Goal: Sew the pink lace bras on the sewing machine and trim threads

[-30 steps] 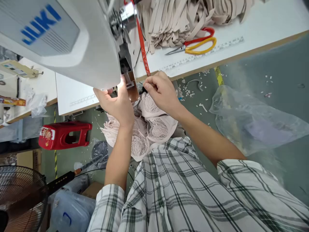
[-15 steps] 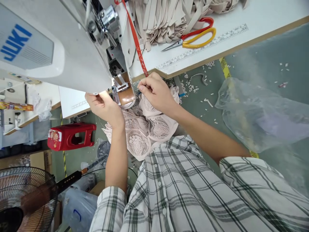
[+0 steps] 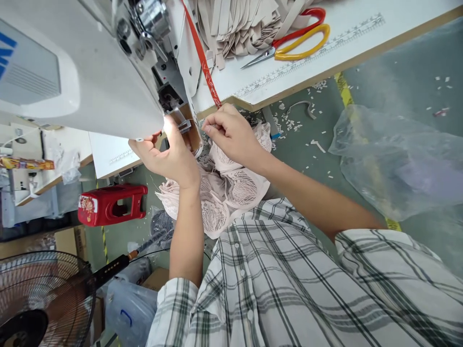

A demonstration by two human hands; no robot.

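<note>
From where I stand, the nearest thing is the person's checked shirt (image 3: 289, 289), filling the bottom of the frame. Both bare forearms reach up from it toward the middle. Between them a lace garment (image 3: 235, 188) is bunched in the lap, and its upper edge is drawn up to the metal foot (image 3: 181, 123) of the sewing machine (image 3: 90, 72).

The left hand (image 3: 170, 156) has just changed place. Half a second ago it was out to the left of the foot, well apart from the other hand; now it is back against the foot with its thumb raised beside it. Its fingers are curled in, but the back of the hand hides whatever they grip. The right hand (image 3: 231, 135) has barely shifted. Its thumb and forefinger are pinched shut on what looks like the garment's edge, just right of the foot. I judge that the fabric is again held from both sides right at the foot.

Behind the hands, a red tape (image 3: 202, 62) runs down from the machine head. Farther off, at the top of the frame, scissors (image 3: 292, 43) lie on the table (image 3: 361, 43) beside a heap of beige strips (image 3: 238, 29). A plastic bag (image 3: 398, 164) sits on the floor at right. At left are a red stool (image 3: 112, 205) and, in the lower corner, a fan (image 3: 39, 299).
</note>
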